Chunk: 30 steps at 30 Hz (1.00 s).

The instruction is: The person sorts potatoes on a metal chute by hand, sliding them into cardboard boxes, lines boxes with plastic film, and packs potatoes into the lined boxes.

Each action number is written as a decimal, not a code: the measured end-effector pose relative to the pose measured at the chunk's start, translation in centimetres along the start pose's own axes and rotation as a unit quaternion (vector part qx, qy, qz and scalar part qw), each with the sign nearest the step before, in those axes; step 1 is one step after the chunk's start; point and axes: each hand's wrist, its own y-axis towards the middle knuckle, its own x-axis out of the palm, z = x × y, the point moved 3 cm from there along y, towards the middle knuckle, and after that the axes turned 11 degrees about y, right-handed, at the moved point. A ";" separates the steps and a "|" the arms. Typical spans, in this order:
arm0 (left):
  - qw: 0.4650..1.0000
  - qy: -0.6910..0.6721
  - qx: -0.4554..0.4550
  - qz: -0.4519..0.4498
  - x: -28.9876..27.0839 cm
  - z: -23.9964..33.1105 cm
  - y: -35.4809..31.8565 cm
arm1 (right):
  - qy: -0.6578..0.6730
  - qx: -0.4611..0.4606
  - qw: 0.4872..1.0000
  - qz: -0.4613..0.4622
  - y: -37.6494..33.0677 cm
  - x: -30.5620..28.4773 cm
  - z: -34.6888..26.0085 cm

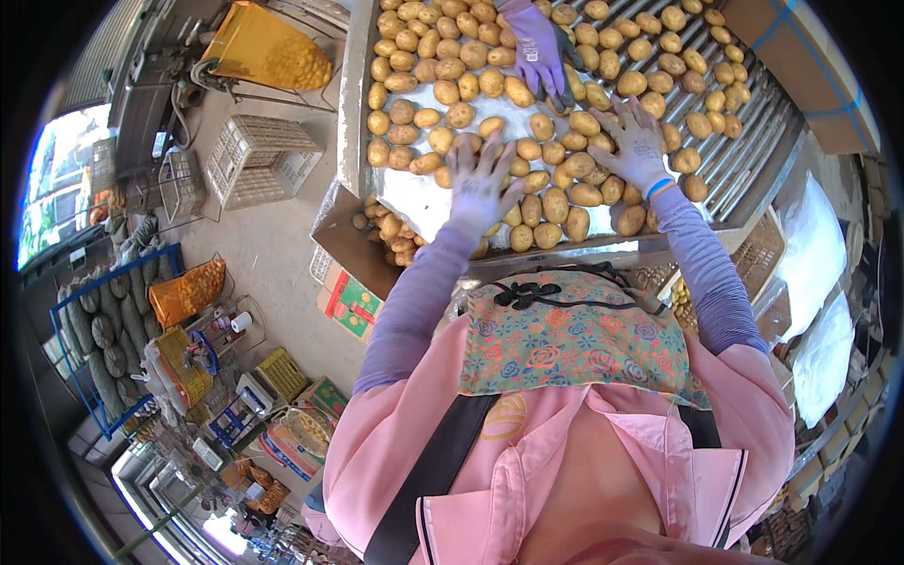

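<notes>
Potatoes [556, 202] lie loose over a pale metal sorting table [419, 198], many of them just in front of me. My left hand [480, 184], in a thin whitish glove, rests with spread fingers on and beside potatoes at the near left. Over to the right, my right hand [631, 151] in a similar glove lies palm down across potatoes near the rollers, fingers apart. Neither hand is closed round a potato; what lies under the palms is hidden. A co-worker's purple-gloved hand [541, 56] reaches in from the far side and touches the potatoes there.
Metal rollers [753, 169] carry more potatoes on the right, beside a cardboard sheet [800, 56]. Below the table's left corner is a cardboard box [353, 231] of potatoes. Plastic crates [259, 160], an orange sack [268, 47] and a printed carton [350, 301] stand on the floor at left.
</notes>
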 end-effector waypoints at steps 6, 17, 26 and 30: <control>0.992 0.091 -0.079 -0.046 -3.4 -7.6 -9.3 | -0.028 -0.056 0.998 -0.005 -5.1 1.1 -1.5; 0.998 0.030 0.034 -0.040 -1.1 2.3 -4.7 | 0.176 -0.090 0.979 0.054 -0.8 0.2 -4.7; 0.975 0.087 -0.195 -0.066 0.5 -4.8 7.7 | 0.044 -0.085 0.986 0.134 -0.4 -3.4 3.3; 0.997 0.050 0.019 -0.057 0.8 5.3 9.0 | -0.116 0.133 0.984 -0.017 -3.4 -3.7 10.2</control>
